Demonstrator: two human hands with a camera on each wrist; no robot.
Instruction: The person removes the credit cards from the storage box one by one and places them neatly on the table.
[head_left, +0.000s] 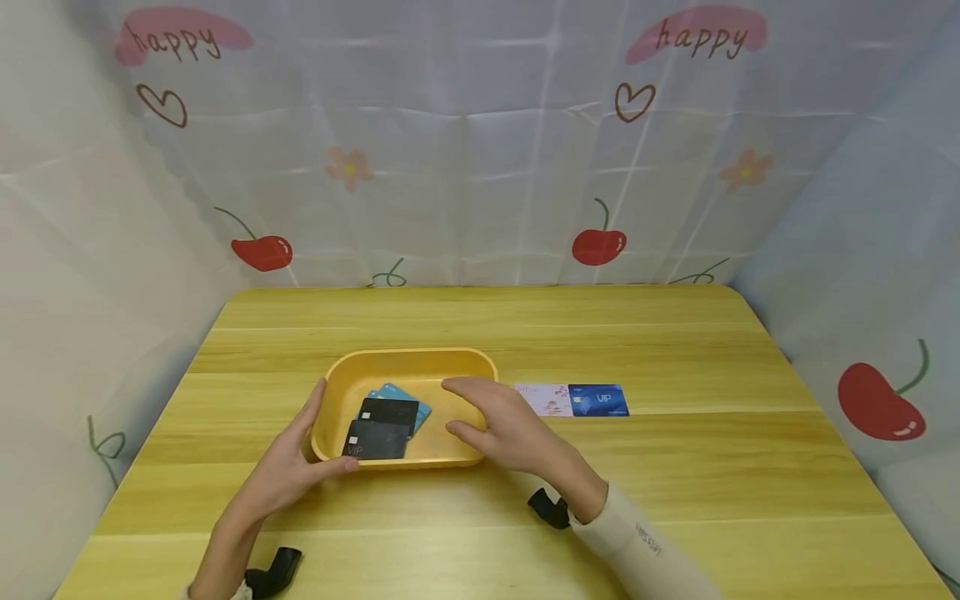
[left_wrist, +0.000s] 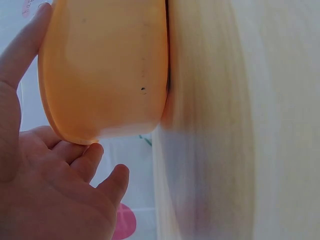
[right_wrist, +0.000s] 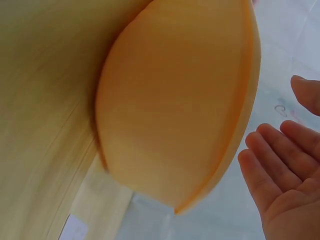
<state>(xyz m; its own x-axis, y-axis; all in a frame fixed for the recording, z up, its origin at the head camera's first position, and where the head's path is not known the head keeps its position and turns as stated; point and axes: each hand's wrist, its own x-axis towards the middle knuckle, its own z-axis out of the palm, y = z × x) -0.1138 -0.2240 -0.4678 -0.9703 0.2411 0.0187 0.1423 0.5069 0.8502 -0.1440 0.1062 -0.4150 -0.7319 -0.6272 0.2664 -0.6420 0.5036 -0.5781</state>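
Note:
A yellow plastic tray (head_left: 405, 360) sits on the table with two black cards (head_left: 377, 442) overlapping light-blue cards (head_left: 390, 390) in its left half. My left hand (head_left: 281, 475) grips the tray's left end, thumb on the front rim and fingers round the side; the left wrist view shows fingertips against the rim (left_wrist: 75, 142). Over the tray's right end hovers my right hand (head_left: 510, 425), its fingers relaxed with nothing between them. To the right of the tray lie a white card with pink flowers (head_left: 542, 400) and a blue VIP card (head_left: 598, 400), side by side.
Wood-grain table (head_left: 675, 500) underneath. A white curtain (head_left: 465, 200) printed with cherries and flowers hangs behind it and along both sides. Black curved pieces show beside the left wrist (head_left: 275, 572) and the right wrist (head_left: 549, 508).

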